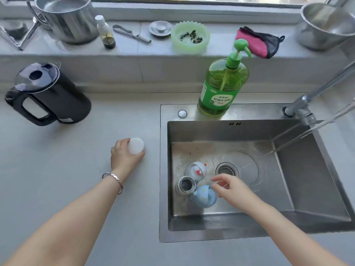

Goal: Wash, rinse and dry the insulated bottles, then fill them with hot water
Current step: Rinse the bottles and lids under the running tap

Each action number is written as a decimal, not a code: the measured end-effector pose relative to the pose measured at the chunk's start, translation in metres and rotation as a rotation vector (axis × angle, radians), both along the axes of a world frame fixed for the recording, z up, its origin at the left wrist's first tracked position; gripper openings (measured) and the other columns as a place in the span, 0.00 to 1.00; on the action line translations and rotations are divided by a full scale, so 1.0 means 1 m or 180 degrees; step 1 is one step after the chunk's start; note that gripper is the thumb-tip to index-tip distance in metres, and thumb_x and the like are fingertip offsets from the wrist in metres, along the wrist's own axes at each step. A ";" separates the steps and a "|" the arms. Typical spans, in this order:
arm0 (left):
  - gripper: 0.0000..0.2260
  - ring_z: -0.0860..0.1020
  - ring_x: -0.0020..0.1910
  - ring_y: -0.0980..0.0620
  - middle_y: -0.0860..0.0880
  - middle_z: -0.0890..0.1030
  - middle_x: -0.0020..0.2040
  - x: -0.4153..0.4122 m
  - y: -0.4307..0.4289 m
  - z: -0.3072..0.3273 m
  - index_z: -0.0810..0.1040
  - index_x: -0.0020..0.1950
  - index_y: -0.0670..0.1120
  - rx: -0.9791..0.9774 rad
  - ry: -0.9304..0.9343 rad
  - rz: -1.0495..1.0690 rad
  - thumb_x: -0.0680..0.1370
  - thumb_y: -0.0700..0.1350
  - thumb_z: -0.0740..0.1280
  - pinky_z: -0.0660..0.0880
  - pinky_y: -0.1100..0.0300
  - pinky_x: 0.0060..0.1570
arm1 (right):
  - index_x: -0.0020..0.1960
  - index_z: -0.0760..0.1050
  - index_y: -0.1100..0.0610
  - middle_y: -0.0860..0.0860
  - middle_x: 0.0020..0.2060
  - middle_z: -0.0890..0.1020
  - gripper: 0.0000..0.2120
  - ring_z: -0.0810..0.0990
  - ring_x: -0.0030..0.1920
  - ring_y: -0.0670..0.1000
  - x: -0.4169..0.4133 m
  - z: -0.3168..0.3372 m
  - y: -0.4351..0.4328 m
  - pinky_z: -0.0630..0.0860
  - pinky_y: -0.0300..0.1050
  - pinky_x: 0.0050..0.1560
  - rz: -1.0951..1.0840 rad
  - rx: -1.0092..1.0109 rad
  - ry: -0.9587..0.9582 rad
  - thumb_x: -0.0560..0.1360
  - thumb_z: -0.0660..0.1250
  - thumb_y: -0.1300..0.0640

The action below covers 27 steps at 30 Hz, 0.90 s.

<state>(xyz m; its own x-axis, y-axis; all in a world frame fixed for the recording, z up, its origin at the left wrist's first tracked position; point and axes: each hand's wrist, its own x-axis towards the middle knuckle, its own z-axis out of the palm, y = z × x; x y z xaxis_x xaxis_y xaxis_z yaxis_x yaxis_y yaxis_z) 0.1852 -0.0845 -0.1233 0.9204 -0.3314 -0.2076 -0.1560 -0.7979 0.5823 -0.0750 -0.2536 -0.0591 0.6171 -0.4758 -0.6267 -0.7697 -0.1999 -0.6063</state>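
Grey counter [76,169] had left hand [124,159] curled around a white round item [135,145] (bottle or cap, unclear), while steel sink [307,179] held an uncapped insulated bottle [186,185] upright beside a red-buttoned lid [197,170] and a blue lid [203,197], right hand [229,187] loose-fingered, gripping nothing, over the latter.

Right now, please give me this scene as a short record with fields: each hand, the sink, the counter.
left hand: grips a white round object standing on the grey counter
right hand: low inside the steel sink, beside the light blue lid; unclear whether it holds anything
sink contents: open steel insulated bottle, the blue lid, grey bottle top with red parts, close together left of the drain
sink back rim: green pump soap bottle, upright
counter, left: black electric kettle, lid shut
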 end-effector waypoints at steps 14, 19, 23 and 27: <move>0.11 0.79 0.32 0.49 0.50 0.79 0.34 -0.146 -0.034 -0.023 0.78 0.33 0.45 0.0388 -0.0294 -0.2945 0.55 0.42 0.77 0.70 0.64 0.23 | 0.51 0.75 0.48 0.43 0.39 0.77 0.06 0.74 0.37 0.44 -0.068 -0.019 -0.024 0.68 0.28 0.38 -0.0083 -0.0184 0.0273 0.76 0.64 0.56; 0.12 0.79 0.44 0.48 0.47 0.81 0.38 -0.155 -0.056 -0.037 0.79 0.38 0.44 0.1380 -0.0497 -0.2913 0.59 0.40 0.78 0.70 0.62 0.35 | 0.49 0.74 0.47 0.44 0.39 0.78 0.05 0.75 0.38 0.45 -0.105 -0.024 -0.045 0.70 0.36 0.43 -0.0159 -0.0157 0.0381 0.75 0.64 0.56; 0.22 0.76 0.25 0.47 0.48 0.74 0.23 -0.150 -0.050 -0.050 0.73 0.24 0.45 0.1401 -0.0524 -0.2655 0.39 0.33 0.79 0.67 0.65 0.22 | 0.49 0.73 0.46 0.46 0.41 0.79 0.05 0.74 0.37 0.42 -0.120 -0.027 -0.061 0.69 0.33 0.41 -0.0068 -0.0146 0.0408 0.76 0.64 0.56; 0.15 0.76 0.30 0.42 0.44 0.76 0.29 -0.154 -0.050 0.002 0.73 0.31 0.42 0.0881 -0.0769 -0.1923 0.56 0.28 0.77 0.70 0.59 0.24 | 0.52 0.74 0.48 0.45 0.42 0.78 0.06 0.74 0.38 0.41 -0.120 -0.026 -0.076 0.69 0.34 0.42 0.0111 -0.0175 0.0281 0.76 0.63 0.56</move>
<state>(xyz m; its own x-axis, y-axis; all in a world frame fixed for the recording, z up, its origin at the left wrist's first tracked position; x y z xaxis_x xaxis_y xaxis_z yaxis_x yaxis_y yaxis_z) 0.0315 -0.1349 -0.1218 0.6229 -0.7634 -0.1711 -0.7175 -0.6446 0.2638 -0.1952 -0.3293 -0.0855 0.5775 -0.4901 -0.6529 -0.8116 -0.2585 -0.5239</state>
